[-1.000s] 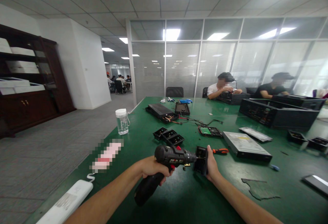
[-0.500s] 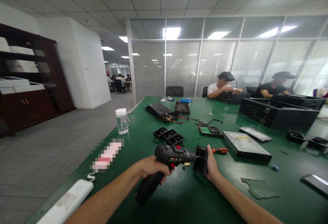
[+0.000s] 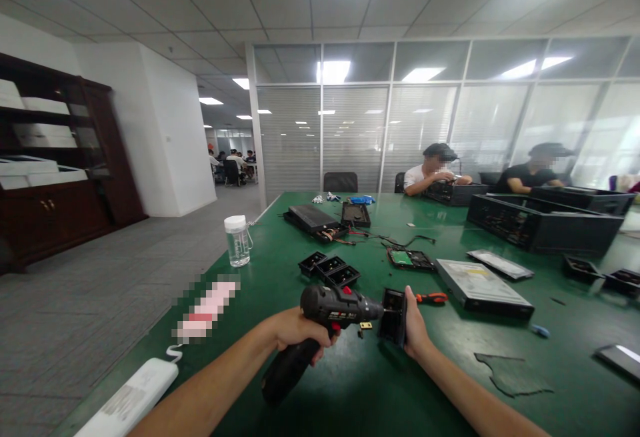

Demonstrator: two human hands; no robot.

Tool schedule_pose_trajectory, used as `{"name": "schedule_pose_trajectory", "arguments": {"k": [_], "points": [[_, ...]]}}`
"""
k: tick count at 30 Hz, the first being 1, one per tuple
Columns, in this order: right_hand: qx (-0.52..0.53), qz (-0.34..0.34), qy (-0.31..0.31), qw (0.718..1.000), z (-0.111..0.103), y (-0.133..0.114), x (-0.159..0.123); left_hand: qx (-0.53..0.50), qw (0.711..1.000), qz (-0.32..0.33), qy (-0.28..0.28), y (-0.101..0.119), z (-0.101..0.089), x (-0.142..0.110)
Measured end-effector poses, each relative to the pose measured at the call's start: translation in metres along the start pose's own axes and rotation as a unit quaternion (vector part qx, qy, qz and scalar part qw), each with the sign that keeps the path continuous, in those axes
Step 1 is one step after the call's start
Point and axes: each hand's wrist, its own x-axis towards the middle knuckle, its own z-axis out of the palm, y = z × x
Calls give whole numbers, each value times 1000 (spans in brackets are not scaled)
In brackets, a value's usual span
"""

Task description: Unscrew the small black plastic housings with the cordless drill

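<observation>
My left hand (image 3: 303,332) is wrapped round the grip of a black cordless drill (image 3: 336,309) with red switches. The drill's thin bit points right, its tip at the open face of a small black plastic box (image 3: 392,318). That box stands tilted on edge, gripped at its right side by my right hand (image 3: 414,325). A small brass-coloured plate (image 3: 366,325) shows just below the drill's chuck. Behind the drill sits a black tray with several compartments (image 3: 330,269). An orange-handled tool (image 3: 431,298) lies beyond my right hand.
An optical drive (image 3: 484,288) and a green circuit board in a black frame (image 3: 410,258) lie to the right. A clear bottle (image 3: 238,242) and a white power strip (image 3: 131,400) line the left edge. Two people sit behind black computer cases (image 3: 545,222).
The view has tilted slightly upward. Both hands, the drill and the black box keep nearly the same positions relative to each other.
</observation>
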Motion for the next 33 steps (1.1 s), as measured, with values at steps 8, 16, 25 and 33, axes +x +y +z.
{"name": "schedule_pose_trajectory", "arguments": {"k": [8,16,25,33], "points": [[5,6,-9,1000,0,1,-1,-4,1000,-3,6,-1,0,-1],[2,2,-6,1000,1,-1,-2,3,1000,-4,18,-1,4,-1],[1,-7,6,1000,1,0,-2,19,1000,-1,17,0,7,-1],[10,2,1,1000,1,0,-2,11,1000,2,4,0,7,-2]]}}
